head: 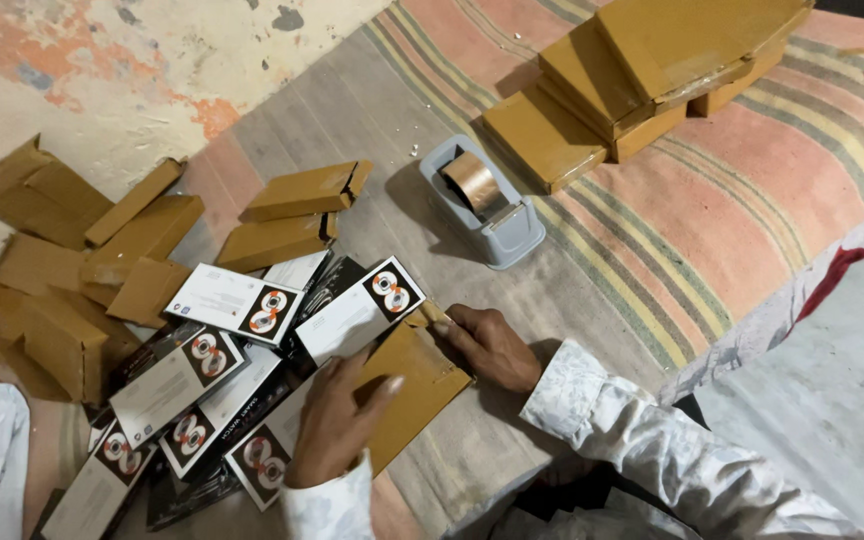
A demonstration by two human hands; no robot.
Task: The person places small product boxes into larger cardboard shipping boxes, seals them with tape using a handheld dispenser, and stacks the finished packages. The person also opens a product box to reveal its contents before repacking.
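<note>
We see the left hand point(337, 425) flat on a brown cardboard sleeve point(414, 385) lying on the striped mat point(652, 230), fingers together and thumb gripping its edge. The right hand point(492, 345) pinches the sleeve's open end, where a white printed box point(362, 310) seems partly inside. A grey tape dispenser point(482, 200) sits just beyond.

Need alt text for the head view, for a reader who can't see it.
Two hands, left hand and right hand, slide a white and black printed box into a flat brown cardboard sleeve on a striped cloth. More printed boxes lie left, a grey tape dispenser and stacked brown cartons beyond.
</note>
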